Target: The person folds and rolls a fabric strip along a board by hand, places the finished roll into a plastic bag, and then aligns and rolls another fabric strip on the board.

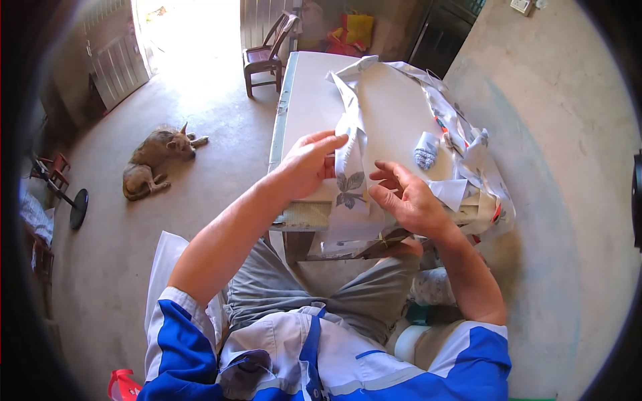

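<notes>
My left hand (311, 164) is closed on the edge of a long white fabric strip (350, 150) printed with grey leaves, thumb on top. The strip runs from the table's far edge, through that hand, and hangs over the near edge. Just right of the strip, my right hand (411, 200) is raised with its fingers apart and curved; nothing shows in it. A small white and blue patterned bundle (426, 151) lies beyond my right hand; its kind is unclear. More printed fabric (468, 144) is heaped along the table's right side.
The white-topped table (311, 87) stands before my knees. A wooden chair (265, 57) is behind it. On the floor at left lies a dog (157, 160), with a dark round stand base (79, 208) further left. Yellow and red bags (354, 32) are at the back wall.
</notes>
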